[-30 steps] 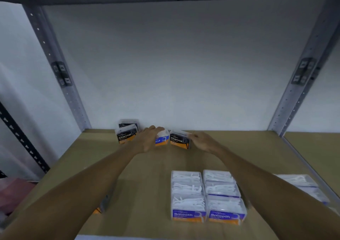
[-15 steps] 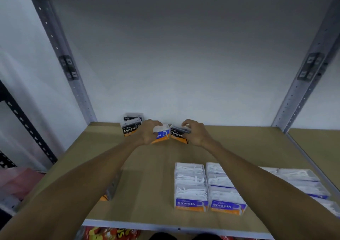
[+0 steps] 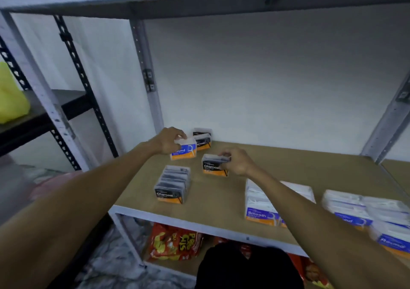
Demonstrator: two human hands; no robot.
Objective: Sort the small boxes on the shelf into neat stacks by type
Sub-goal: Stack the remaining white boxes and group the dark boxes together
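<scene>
My left hand (image 3: 169, 141) grips a blue-and-orange "Round" box (image 3: 184, 151) from above, near the back left of the wooden shelf (image 3: 299, 166). My right hand (image 3: 238, 161) holds a black "Charcoal" box (image 3: 213, 166) by its right side, a little nearer than the Round box. Behind them, a stack of Charcoal boxes (image 3: 203, 139) stands against the back wall. A row of Charcoal boxes (image 3: 173, 184) lies at the shelf's front left. White "Smooth" boxes (image 3: 260, 206) sit at the front centre, partly hidden by my right forearm. Round boxes (image 3: 366, 211) are grouped at the front right.
Grey metal uprights (image 3: 146, 76) frame the shelf, with a board overhead (image 3: 221, 2). Red snack bags (image 3: 175, 242) lie on the shelf below. A yellow object (image 3: 11, 98) sits on a dark rack at the left. A dark item (image 3: 246, 266) is at the bottom centre.
The view swung to the left and pulled back. Both hands drew their boxes away from the back wall toward me, the Round box and Charcoal box now apart.
</scene>
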